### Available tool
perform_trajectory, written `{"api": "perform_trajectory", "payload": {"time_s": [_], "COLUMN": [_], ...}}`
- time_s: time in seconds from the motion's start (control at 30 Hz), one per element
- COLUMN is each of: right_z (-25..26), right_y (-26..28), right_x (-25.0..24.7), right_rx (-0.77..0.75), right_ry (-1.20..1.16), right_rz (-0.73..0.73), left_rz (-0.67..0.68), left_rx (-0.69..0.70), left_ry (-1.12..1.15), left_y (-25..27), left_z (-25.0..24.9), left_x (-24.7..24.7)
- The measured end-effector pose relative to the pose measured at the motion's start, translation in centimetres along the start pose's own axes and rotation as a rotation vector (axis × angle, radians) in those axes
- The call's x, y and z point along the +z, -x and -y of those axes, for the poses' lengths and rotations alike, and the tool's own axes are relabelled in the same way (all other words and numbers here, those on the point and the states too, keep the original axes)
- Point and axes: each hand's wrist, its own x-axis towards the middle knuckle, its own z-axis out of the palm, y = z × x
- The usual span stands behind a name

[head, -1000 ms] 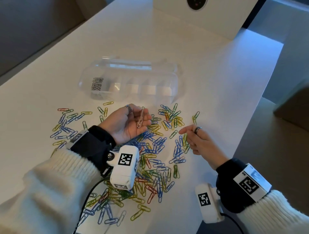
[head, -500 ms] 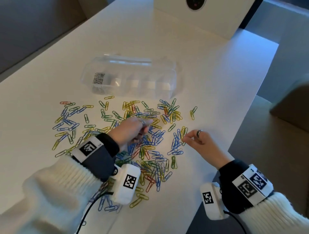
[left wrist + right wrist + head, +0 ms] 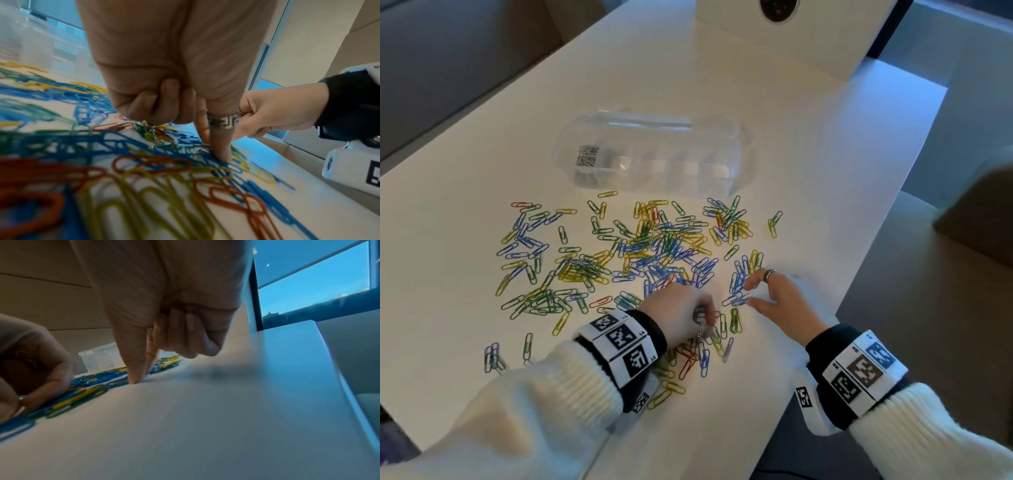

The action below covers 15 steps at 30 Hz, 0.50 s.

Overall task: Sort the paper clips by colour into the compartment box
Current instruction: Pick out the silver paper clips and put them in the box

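Note:
Blue, green, yellow and red paper clips [image 3: 654, 253] lie scattered on the white table. Behind them stands the clear compartment box [image 3: 650, 154], with silver clips [image 3: 587, 159] in its left end compartment. My left hand [image 3: 703, 320] is palm down over the pile's near part. Its ringed thumb and forefinger press onto blue clips [image 3: 213, 151], and its other fingers are curled, with a small bunch of clips [image 3: 147, 128] showing under them. My right hand [image 3: 751, 292] has thumb and forefinger tips on the table [image 3: 141, 376], either side of pale and blue clips, and its other fingers are curled in.
A white panel with a dark round part [image 3: 779, 34] stands at the back. The table's right edge [image 3: 859, 291] runs close by my right hand. A few silver clips [image 3: 493, 358] lie apart at the near left. Bare tabletop surrounds the box.
My left hand turned from palm up with silver clips to palm down and came nearer me over the pile. My right hand slid a little closer along the pile's right side.

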Motion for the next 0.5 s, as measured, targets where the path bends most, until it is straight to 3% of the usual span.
{"api": "perform_trajectory", "payload": {"time_s": [0.13, 0.37, 0.5], "right_z": [0.0, 0.5, 0.7], "right_y": [-0.5, 0.0, 0.3], "right_x": [-0.4, -0.7, -0.6], "right_rx": [0.061, 0.103, 0.096], "right_ry": [0.098, 0.136, 0.065], "right_rz": [0.055, 0.155, 0.166], "left_rz": [-0.019, -0.096, -0.073], "left_rx": [-0.007, -0.121, -0.224], "left_ry": [0.002, 0.699, 1.243], "left_y": [0.1, 1.3, 1.6], "left_z": [0.3, 1.7, 2.1], "left_x": [-0.2, -2.6, -3.4]}}
